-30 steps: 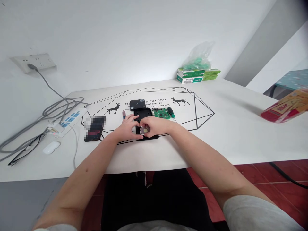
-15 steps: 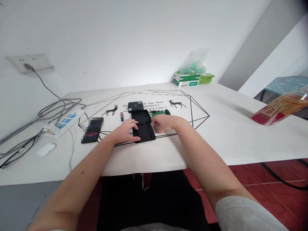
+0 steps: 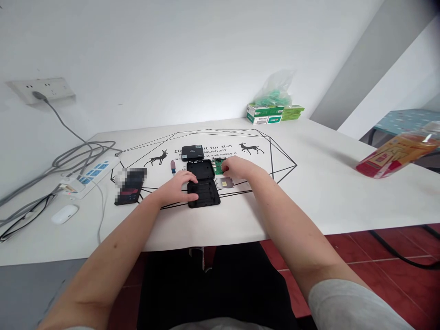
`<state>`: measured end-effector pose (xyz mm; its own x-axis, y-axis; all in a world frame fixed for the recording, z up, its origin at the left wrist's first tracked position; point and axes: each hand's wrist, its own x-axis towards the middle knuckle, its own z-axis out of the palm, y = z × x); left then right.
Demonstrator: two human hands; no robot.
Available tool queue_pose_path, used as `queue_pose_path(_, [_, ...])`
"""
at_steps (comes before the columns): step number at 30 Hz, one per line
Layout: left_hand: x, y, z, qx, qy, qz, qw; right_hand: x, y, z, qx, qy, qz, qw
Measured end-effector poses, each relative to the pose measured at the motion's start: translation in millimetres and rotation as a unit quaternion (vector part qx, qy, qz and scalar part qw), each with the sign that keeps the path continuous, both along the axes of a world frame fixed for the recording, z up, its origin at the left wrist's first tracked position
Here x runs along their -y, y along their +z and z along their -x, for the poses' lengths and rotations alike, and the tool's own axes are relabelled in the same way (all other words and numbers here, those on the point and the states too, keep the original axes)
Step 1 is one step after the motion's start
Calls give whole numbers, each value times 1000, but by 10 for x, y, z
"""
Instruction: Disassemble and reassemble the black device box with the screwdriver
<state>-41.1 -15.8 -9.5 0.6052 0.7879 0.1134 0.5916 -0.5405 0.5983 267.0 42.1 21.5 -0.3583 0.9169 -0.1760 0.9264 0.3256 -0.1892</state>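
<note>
Two black plastic case halves lie on the table, an upper one [image 3: 200, 170] and a lower one [image 3: 208, 193]. My left hand [image 3: 178, 187] rests at their left side, thumb and fingers apart, fingertips touching the lower half's edge. Above them is a closed black box [image 3: 193, 152]. My right hand [image 3: 236, 167] is over the right part of a green circuit board [image 3: 218, 167], fingers closed; whatever is between the fingertips is hidden. A silver metal plate with a yellowish square [image 3: 225, 183] lies just below that hand. The screwdriver [image 3: 173, 166] lies left of the case.
A phone [image 3: 131, 185], power strip [image 3: 98, 173], white earphone case [image 3: 65, 214] and coiled cables are on the left. Green boxes [image 3: 264, 114] under a plastic bag stand by the wall. A bottle with a red label [image 3: 388, 158] is at the right.
My right hand has moved up from the metal plate to the circuit board, and the plate now shows fully. My left hand has stayed at the case.
</note>
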Motion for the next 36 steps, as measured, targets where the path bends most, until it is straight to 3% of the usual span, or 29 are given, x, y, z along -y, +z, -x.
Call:
queue_pose_path(5, [-138, -119, 32, 5, 59, -116, 991, -8, -13, 32, -9, 2, -27, 1000])
queue_pose_path(9, [-226, -200, 54, -10, 100, -155, 983, -18, -4, 6, -46, 10, -93, 995])
queue_pose_path(12, [-255, -233, 62, -21, 114, -161, 980, -40, -14, -21, -164, -1, -127, 978])
queue_pose_path(16, [-281, -250, 57, -32, 122, -155, 980, -58, -78, -3, -351, -29, -75, 933])
queue_pose_path(20, [-301, -248, 40, -27, 119, -154, 980, 23, -136, 142, -421, 39, -70, 903])
queue_pose_path(28, [-317, -227, -2, -19, 140, -137, 980, 323, -179, 609, -240, 121, -57, 962])
queue_pose_path(36, [-330, -230, -15, -7, 160, -124, 979, 391, -152, 763, -140, 104, -77, 982])
